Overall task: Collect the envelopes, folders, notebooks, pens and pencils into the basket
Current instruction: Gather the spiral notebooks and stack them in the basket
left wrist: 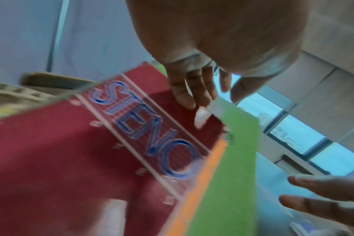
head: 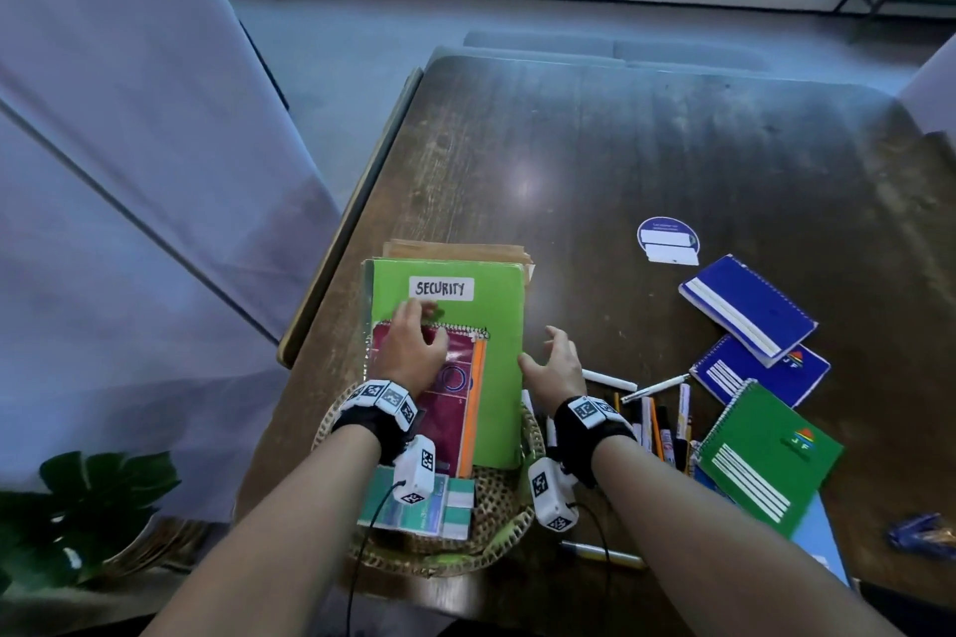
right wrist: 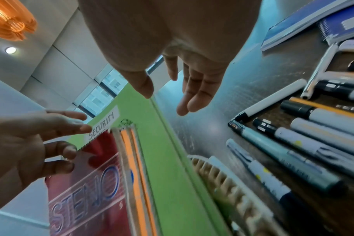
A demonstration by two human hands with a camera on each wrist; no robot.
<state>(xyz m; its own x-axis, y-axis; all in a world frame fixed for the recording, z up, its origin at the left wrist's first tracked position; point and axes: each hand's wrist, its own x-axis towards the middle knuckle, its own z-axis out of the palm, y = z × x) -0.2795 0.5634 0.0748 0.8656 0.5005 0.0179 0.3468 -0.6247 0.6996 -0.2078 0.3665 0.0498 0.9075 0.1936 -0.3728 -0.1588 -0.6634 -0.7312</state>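
The left hand [head: 414, 352] rests with relaxed fingers on a maroon steno notebook [head: 455, 404], which lies on a green "SECURITY" folder [head: 465, 305] across the basket [head: 496, 507]. Right of the folder, the right hand [head: 556, 367] hovers, fingers spread, grasping nothing. Only the right wrist view shows the pens [right wrist: 293, 159] sharply; only the head view shows spiral notebooks [head: 765, 455] farther right.

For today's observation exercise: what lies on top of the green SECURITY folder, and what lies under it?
On the green SECURITY folder lies a maroon STENO notebook, the left hand resting on it. Brown envelopes peek out behind; the basket sits beneath. Anything else underneath is hidden.
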